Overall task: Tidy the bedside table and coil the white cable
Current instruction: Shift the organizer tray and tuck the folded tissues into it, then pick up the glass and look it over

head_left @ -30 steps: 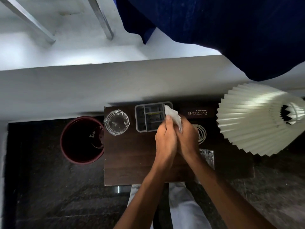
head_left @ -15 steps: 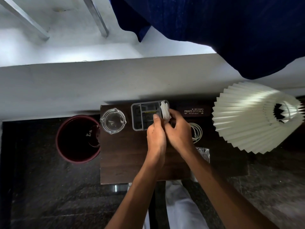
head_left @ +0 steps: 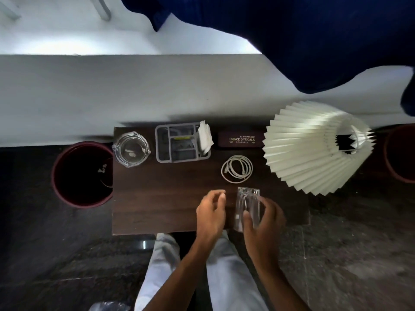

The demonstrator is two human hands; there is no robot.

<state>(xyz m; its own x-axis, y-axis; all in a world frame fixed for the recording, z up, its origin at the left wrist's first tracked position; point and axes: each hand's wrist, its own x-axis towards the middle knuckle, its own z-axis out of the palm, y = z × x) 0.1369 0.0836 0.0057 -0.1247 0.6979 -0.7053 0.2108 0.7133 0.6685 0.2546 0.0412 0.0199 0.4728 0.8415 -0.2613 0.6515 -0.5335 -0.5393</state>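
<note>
The white cable [head_left: 237, 168] lies coiled in a loop on the dark wooden bedside table [head_left: 161, 198], right of centre. White tissue [head_left: 204, 138] stands in the right compartment of the grey organiser [head_left: 177, 143]. A clear glass tumbler [head_left: 248, 204] sits near the table's front edge. My right hand [head_left: 262, 218] curls around the tumbler's near end, fingers touching it. My left hand [head_left: 211, 212] hovers just left of the tumbler, fingers apart and holding nothing.
A glass ashtray [head_left: 131, 149] sits at the table's back left, a dark spectacle case [head_left: 240, 140] at the back right. A pleated white lampshade [head_left: 314, 147] overhangs the right side. A maroon bin [head_left: 80, 173] stands on the floor to the left.
Both hands let go of the tissue, now left in the organiser, and drew back to the front edge. My right hand came onto the glass tumbler.
</note>
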